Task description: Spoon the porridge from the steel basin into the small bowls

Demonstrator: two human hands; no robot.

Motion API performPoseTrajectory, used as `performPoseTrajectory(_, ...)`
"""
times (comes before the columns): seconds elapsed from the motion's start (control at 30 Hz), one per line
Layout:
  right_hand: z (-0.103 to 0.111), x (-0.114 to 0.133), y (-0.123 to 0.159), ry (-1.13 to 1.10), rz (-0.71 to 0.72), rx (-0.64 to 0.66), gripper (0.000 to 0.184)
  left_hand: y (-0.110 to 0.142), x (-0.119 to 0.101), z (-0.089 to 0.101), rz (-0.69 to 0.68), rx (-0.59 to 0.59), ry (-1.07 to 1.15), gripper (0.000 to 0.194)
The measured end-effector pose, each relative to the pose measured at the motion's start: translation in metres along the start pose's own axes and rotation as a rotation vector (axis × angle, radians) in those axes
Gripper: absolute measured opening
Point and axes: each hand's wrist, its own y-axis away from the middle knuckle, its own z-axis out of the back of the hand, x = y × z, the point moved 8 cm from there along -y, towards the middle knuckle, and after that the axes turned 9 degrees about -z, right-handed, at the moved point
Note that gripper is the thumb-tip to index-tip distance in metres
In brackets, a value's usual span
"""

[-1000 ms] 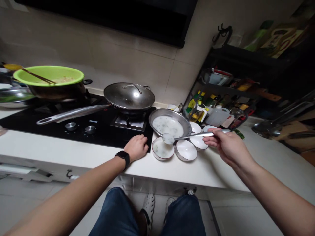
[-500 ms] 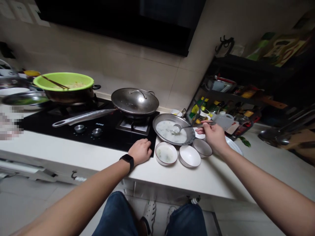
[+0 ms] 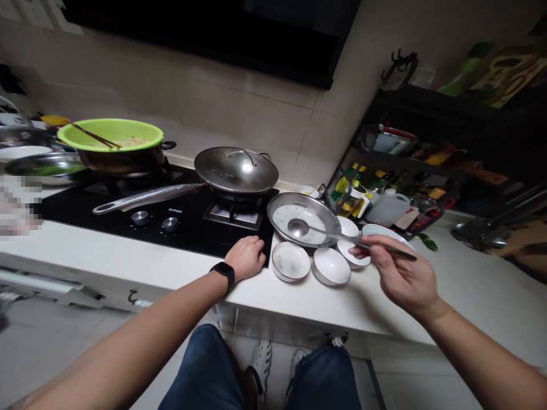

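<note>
My right hand [image 3: 401, 276] grips the handle of a metal ladle [image 3: 299, 228], whose bowl hovers over the steel basin [image 3: 329, 213] of pale soup. In front of the basin stand small white bowls: the left bowl [image 3: 291, 261] holds some soup, the middle bowl [image 3: 331, 266] looks empty, and a third bowl [image 3: 347, 249] sits behind my fingers. My left hand [image 3: 247, 257], with a black watch on the wrist, rests as a loose fist on the white counter [image 3: 179, 267] at the hob's front edge, holding nothing.
A lidded wok [image 3: 236, 169] with a long handle sits on the black gas hob [image 3: 128, 208]. At the far left a green basin [image 3: 111, 136] with chopsticks rests on a pot. A black rack [image 3: 397, 188] of bottles and jars stands at the right.
My right hand has pulled back toward me and lifted the ladle's bowl out of the soup; one second ago it hung over the left bowl. The left hand stayed put.
</note>
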Motion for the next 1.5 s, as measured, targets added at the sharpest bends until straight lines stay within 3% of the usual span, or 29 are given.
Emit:
performPoseTrajectory(0.13, -0.016, -0.001, 0.028, 0.09, 0.056, 0.169, 0.029, 0.0, 0.001, 0.0, 0.005, -0.006, -0.005, 0.013)
performPoseTrajectory(0.23, -0.024, -0.012, 0.034, 0.111, 0.03, 0.179, 0.032, 0.001, 0.001, -0.001, 0.006, -0.001, -0.001, 0.012)
performPoseTrajectory(0.43, -0.024, -0.05, 0.02, -0.143, -0.317, 0.072, 0.051, 0.0, 0.001, -0.001, 0.009, 0.01, -0.003, 0.012)
performPoseTrajectory(0.53, -0.022, -0.068, 0.013, -0.293, -0.498, 0.026, 0.044, 0.0, 0.0, 0.0, 0.013, 0.007, 0.004, 0.013)
performPoseTrajectory(0.63, -0.017, -0.078, 0.008, -0.366, -0.579, -0.016, 0.028, 0.0, 0.001, 0.0, 0.015, 0.01, 0.011, 0.013)
performPoseTrajectory(0.97, 0.003, -0.068, -0.012, -0.43, -0.595, -0.103, 0.006, 0.0, 0.002, -0.002, 0.003, 0.009, -0.004, 0.015)
performPoseTrajectory(1.23, 0.03, -0.055, -0.067, -0.453, -0.507, -0.207, 0.015, 0.0, 0.002, -0.002, 0.001, 0.018, -0.009, 0.014)
performPoseTrajectory(1.33, 0.026, -0.065, -0.087, -0.424, -0.484, -0.24, 0.011, 0.0, 0.002, -0.002, 0.002, 0.018, 0.0, 0.014)
performPoseTrajectory(1.5, 0.002, -0.089, -0.109, -0.318, -0.386, -0.213, 0.01, 0.0, 0.001, -0.001, 0.003, 0.007, -0.006, 0.013)
